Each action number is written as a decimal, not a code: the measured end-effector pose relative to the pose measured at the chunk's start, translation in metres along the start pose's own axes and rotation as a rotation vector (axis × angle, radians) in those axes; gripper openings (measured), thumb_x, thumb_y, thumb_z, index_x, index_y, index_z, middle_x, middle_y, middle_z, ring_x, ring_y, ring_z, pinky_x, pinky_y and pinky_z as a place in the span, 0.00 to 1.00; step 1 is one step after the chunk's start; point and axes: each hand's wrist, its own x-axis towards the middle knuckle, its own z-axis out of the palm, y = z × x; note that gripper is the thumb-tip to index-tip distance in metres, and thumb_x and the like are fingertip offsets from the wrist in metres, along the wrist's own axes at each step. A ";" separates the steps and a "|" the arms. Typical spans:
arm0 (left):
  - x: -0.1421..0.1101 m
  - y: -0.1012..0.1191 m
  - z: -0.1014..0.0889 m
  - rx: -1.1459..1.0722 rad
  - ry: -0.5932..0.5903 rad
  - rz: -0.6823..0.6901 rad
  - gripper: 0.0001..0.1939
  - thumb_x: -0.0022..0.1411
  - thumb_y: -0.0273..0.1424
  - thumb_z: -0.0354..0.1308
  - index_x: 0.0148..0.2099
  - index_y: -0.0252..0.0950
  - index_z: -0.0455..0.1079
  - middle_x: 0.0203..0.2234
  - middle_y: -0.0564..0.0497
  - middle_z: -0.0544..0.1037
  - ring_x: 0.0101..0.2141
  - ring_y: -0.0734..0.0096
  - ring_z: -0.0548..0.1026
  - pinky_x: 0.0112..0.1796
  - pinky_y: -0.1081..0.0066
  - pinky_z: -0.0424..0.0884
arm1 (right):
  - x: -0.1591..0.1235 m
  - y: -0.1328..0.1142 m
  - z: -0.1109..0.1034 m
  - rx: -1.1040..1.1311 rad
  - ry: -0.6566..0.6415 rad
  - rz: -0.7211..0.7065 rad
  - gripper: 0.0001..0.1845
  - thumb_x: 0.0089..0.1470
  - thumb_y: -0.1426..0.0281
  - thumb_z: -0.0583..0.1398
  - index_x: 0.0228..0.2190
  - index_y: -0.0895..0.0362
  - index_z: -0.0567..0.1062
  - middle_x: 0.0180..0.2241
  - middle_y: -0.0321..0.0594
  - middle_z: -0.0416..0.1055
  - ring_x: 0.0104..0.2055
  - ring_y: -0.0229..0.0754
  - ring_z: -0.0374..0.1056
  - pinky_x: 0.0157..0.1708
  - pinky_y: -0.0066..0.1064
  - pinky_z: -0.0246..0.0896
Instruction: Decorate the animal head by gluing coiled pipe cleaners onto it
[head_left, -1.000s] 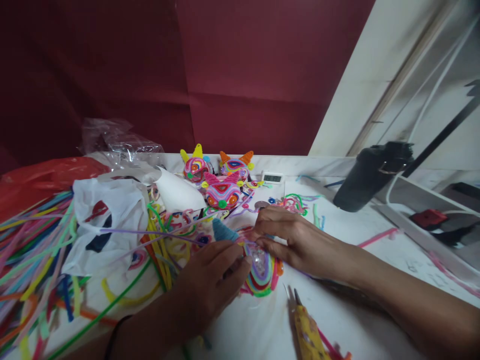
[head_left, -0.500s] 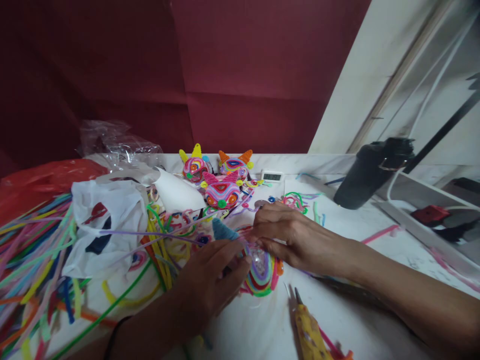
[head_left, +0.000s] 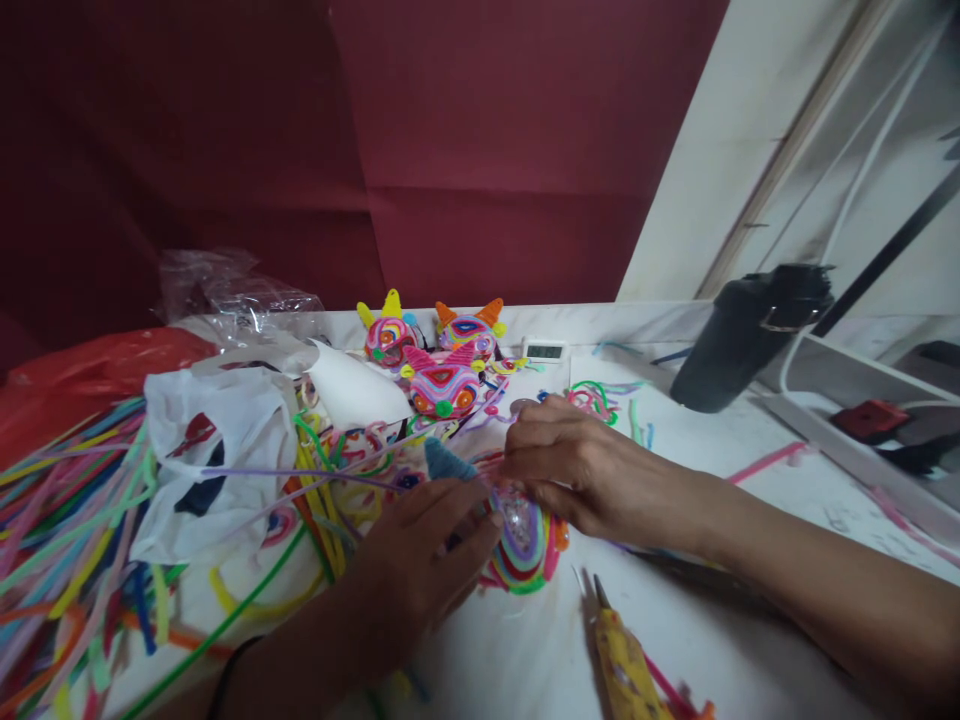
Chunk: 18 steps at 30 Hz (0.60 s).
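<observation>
A colourful pipe-cleaner figure (head_left: 525, 550) with a blue pointed ear lies on the white table (head_left: 525, 650) between my hands. My left hand (head_left: 420, 565) rests on its left side, fingers curled against it. My right hand (head_left: 577, 465) pinches a lilac pipe cleaner (head_left: 300, 470) at the top of the figure; the strand runs off to the left. Part of the figure is hidden under my fingers.
Three finished pipe-cleaner heads (head_left: 442, 380) stand at the back by a small digital timer (head_left: 545, 351). Loose pipe cleaners (head_left: 67, 540) and plastic bags (head_left: 217, 450) fill the left. A yellow glue gun (head_left: 626, 670) lies near the front. A dark bottle (head_left: 742, 335) leans at the right.
Both hands stay on the figure with only slight finger shifts. The view has drifted a little, nothing else moved.
</observation>
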 end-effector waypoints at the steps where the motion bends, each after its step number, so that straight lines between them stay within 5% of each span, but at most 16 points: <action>1: 0.000 -0.001 0.001 -0.002 0.011 0.005 0.11 0.66 0.23 0.50 0.49 0.31 0.70 0.47 0.38 0.74 0.49 0.64 0.72 0.49 0.64 0.74 | 0.000 0.000 0.000 -0.009 -0.003 -0.001 0.10 0.58 0.80 0.55 0.32 0.60 0.75 0.31 0.42 0.70 0.37 0.43 0.63 0.39 0.36 0.48; 18: 0.004 -0.008 -0.006 -0.105 -0.042 -0.060 0.10 0.66 0.24 0.54 0.49 0.33 0.69 0.47 0.40 0.72 0.47 0.63 0.72 0.47 0.63 0.73 | 0.000 0.001 0.006 -0.121 0.028 -0.018 0.12 0.59 0.80 0.53 0.36 0.62 0.76 0.32 0.43 0.69 0.37 0.44 0.63 0.40 0.36 0.54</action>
